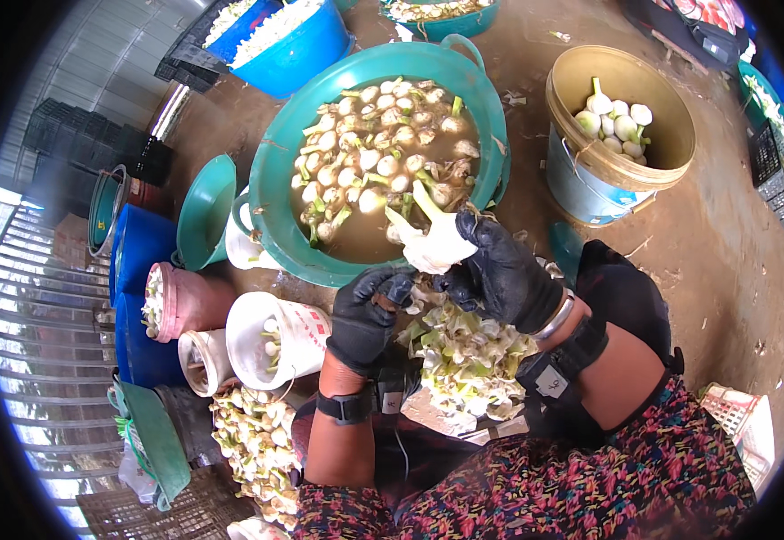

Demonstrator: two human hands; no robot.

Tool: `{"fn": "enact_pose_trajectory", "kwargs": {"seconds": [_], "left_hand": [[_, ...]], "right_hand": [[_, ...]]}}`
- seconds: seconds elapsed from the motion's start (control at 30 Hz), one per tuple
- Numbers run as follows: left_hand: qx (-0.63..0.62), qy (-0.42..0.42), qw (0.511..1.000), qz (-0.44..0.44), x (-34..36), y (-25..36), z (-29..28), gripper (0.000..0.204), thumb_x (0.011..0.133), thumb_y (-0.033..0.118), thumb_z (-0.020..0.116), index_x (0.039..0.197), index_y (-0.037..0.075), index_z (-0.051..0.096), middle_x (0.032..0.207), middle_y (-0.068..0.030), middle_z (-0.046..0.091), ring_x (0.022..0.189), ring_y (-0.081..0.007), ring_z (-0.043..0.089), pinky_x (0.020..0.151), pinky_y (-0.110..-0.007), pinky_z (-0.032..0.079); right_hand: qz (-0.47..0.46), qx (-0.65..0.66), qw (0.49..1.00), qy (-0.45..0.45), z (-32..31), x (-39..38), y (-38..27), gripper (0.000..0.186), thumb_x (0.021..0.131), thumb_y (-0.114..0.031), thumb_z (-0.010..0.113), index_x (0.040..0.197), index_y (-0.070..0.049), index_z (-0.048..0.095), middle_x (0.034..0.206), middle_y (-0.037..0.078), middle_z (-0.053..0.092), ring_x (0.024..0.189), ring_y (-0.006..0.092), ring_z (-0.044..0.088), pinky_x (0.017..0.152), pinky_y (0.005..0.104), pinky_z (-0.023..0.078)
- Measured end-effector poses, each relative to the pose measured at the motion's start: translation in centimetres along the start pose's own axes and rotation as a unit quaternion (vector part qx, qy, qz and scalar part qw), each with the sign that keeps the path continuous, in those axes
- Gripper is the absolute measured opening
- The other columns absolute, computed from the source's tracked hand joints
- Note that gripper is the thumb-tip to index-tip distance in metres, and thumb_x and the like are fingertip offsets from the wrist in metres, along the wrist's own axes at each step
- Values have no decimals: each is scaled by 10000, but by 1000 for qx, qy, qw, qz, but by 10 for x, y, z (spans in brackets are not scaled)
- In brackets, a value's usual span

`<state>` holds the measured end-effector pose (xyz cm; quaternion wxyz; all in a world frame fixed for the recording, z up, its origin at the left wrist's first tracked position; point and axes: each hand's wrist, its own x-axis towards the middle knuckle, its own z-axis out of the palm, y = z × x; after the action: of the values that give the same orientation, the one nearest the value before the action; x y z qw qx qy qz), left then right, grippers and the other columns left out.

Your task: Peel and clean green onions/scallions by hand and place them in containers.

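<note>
My right hand (509, 279), in a black glove, grips white garlic bulbs with pale green stems (432, 236) above the near rim of a teal tub (491, 135). The tub holds muddy water with many bulbs (369, 160) in it. My left hand (363, 315), also gloved, is closed just left of the right one, with a brownish scrap (385, 303) between its fingers. Below both hands lies a heap of pale peelings (473, 360).
A beige bucket with bulbs (617, 180) stands at right. White (257, 346) and pink buckets (194, 306), blue barrels (140, 238) and a garlic pile (252, 441) are at left. Blue tubs (288, 58) stand at back, crates (779, 180) at far right.
</note>
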<state>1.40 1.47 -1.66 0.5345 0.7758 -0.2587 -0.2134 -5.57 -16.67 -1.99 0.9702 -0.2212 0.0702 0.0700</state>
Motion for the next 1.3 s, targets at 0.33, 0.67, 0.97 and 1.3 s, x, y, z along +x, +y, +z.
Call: {"fn": "enact_pose_trajectory", "kwargs": {"seconds": [0.33,0.67,0.97,1.3], "left_hand": [[-143,54,988,-10,7,18,16,269,769,-50,587,1031,5,552,926,-66,612,815,-132,585,761,-263,484],[-85,69,993,-34,9,-18,-19,212,827,70,583,1022,-11,567,898,-59,604,792,-118,577,683,-258,503],[-65,101,985,125,-2,33,17,280,802,54,608,1069,5,540,963,-79,604,815,-130,589,773,-264,473],[-104,76,992,7,-3,27,9,182,840,123,574,985,14,581,830,-33,599,697,-75,542,629,-222,448]], "right_hand": [[-62,-249,966,45,-6,-3,7,258,893,-286,481,930,-49,576,728,20,581,566,58,534,472,197,410],[-35,-121,992,-20,-2,-5,7,213,879,-239,511,960,-46,555,781,23,595,652,79,555,550,214,437],[-399,-676,619,9,-4,-4,13,585,677,-193,662,1172,3,421,1099,208,510,1001,364,501,869,398,409],[-245,-188,947,91,8,2,2,212,713,58,576,920,11,561,842,36,580,793,116,560,754,253,462]]}}
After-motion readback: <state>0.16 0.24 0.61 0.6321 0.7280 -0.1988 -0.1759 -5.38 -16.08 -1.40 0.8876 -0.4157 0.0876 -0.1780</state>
